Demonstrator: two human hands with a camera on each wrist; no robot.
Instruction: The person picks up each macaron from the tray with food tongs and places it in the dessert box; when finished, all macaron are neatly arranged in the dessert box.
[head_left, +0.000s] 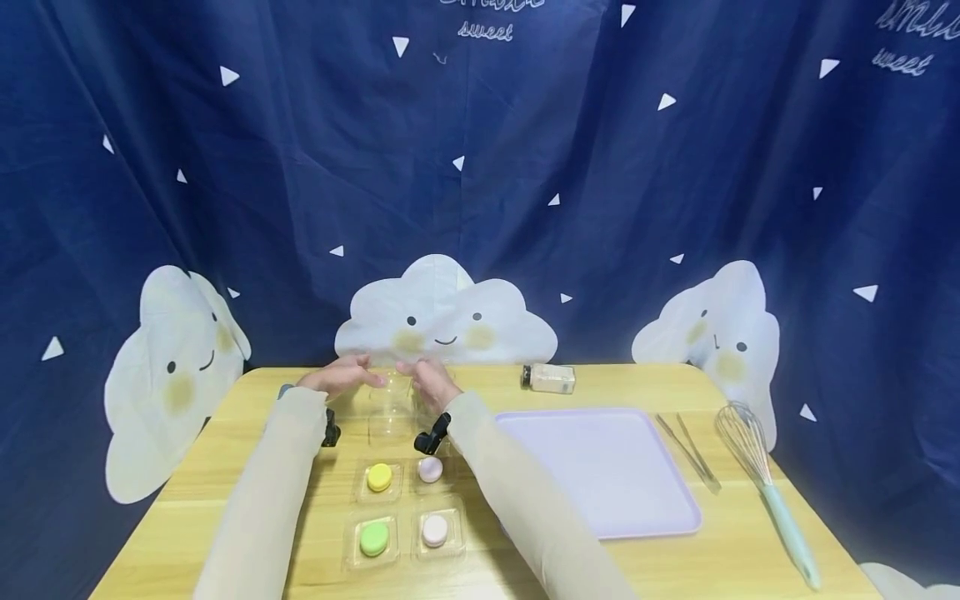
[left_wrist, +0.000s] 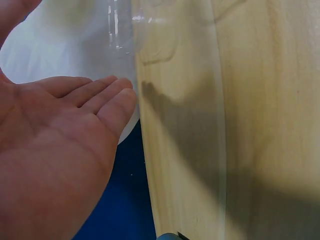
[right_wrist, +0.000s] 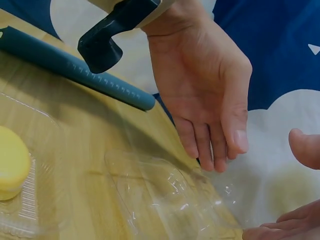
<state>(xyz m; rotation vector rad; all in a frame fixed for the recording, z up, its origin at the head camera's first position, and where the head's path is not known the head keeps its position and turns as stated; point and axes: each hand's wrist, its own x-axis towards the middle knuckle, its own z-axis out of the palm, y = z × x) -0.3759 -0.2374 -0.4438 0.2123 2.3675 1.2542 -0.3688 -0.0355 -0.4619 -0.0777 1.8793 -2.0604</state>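
The clear shell [head_left: 390,427] lies at the far middle of the table [head_left: 232,450], between the two hands and on the far side of the four macarons. It reaches close to the far edge, so a push away from the person could well tip it over. It looks thin and light; too hard a squeeze would probably buckle it, and a sleeve dragged toward the near side might knock the yellow macaron [head_left: 379,477] or the lilac macaron [head_left: 431,469] in its tray.

Neither hand grips anything. The left hand [head_left: 345,377] is spread, palm showing, its fingers straight and thumb well apart from them. The right hand [head_left: 433,385] has fingers extended side by side, thumb close along them, fingertips just beside the shell. Whether either hand touches it, I cannot tell.
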